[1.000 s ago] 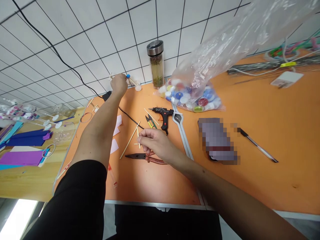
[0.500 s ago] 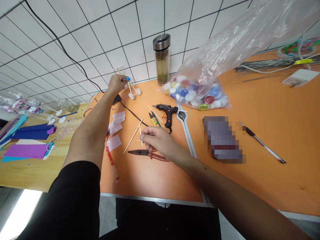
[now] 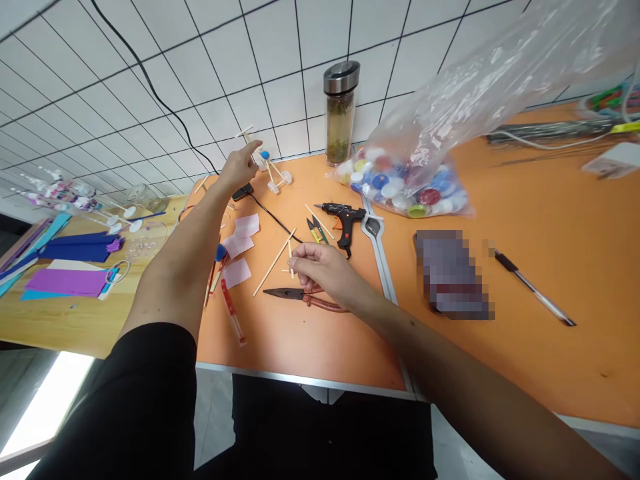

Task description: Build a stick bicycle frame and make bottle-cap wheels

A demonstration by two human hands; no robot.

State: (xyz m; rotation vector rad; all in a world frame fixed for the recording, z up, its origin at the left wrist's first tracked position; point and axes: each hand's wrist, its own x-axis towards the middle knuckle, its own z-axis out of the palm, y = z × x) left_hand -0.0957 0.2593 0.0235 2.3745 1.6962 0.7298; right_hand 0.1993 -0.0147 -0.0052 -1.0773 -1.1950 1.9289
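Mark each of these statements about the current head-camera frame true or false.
1. The right hand is just above red-handled needle-nose pliers. True.
2. The left hand holds the black hot glue gun. False: the gun lies on the orange table top, and the left hand is beside a small stick model with white wheels.
3. The clear plastic bag holds coloured bottle caps. True.
4. The steel-lidded glass bottle lies on its side. False: it stands upright.

The left hand (image 3: pixel 235 171) is open, right hand (image 3: pixel 323 268) apparently curled.
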